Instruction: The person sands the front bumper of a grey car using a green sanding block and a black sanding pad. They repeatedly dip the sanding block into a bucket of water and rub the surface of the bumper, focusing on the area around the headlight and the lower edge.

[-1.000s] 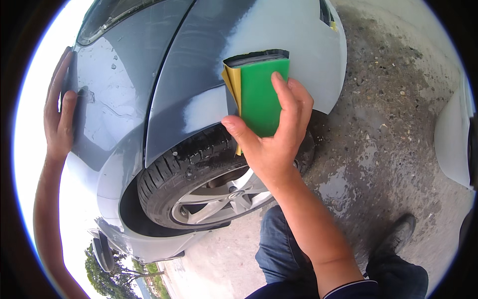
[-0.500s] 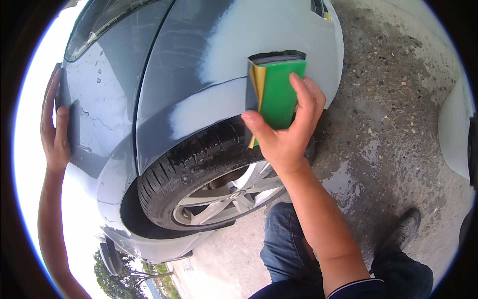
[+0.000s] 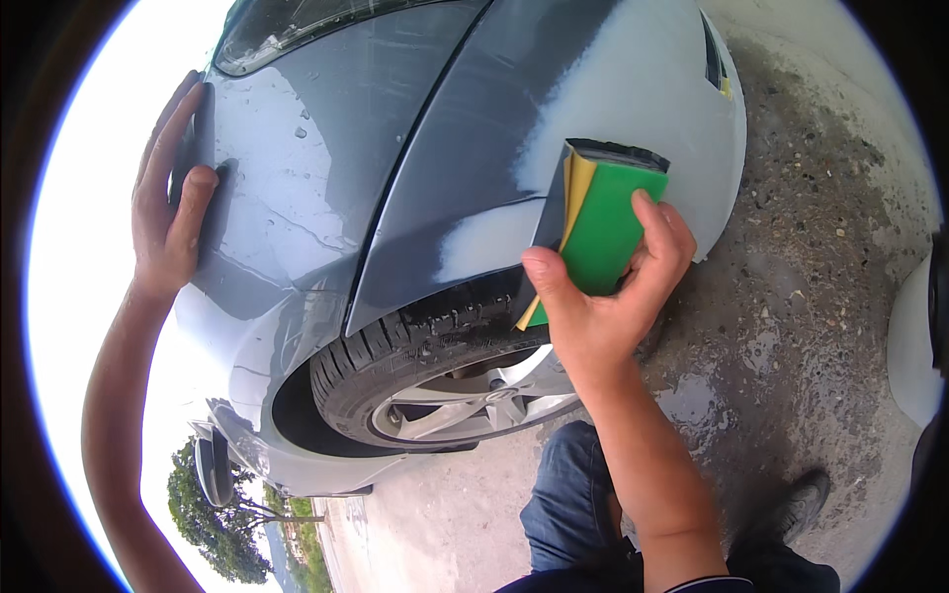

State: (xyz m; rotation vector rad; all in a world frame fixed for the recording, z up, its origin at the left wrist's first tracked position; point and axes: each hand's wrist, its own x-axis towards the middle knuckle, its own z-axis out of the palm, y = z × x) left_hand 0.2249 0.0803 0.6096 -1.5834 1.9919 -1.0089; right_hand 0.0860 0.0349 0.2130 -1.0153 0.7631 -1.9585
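Observation:
My right hand (image 3: 623, 316) grips a green sanding block (image 3: 618, 212), thumb on its left edge and fingers on its right. A dark sheet of sandpaper (image 3: 550, 222) with a yellowish inner layer wraps the block and stands away along its left side. The block is over the grey car's bumper (image 3: 643, 89), just above the front wheel arch; whether it touches the surface is hard to see. A pale, matt sanded patch (image 3: 489, 242) shows left of it. My left hand (image 3: 170, 203) lies with fingers outstretched on the wet fender (image 3: 272, 158) at the left.
Below the block is the front tyre (image 3: 395, 341) with its silver spoked rim (image 3: 499, 400). A dark panel seam (image 3: 395, 178) runs between fender and bumper. Wet, rough concrete (image 3: 791, 287) stretches to the right, where a pale rounded object (image 3: 911, 336) stands. My shoe (image 3: 803, 504) is at lower right.
The view has shifted, so the car sits further right in the picture. Relative to the car, my right hand and the block have moved left toward the seam. My left hand still rests on the fender.

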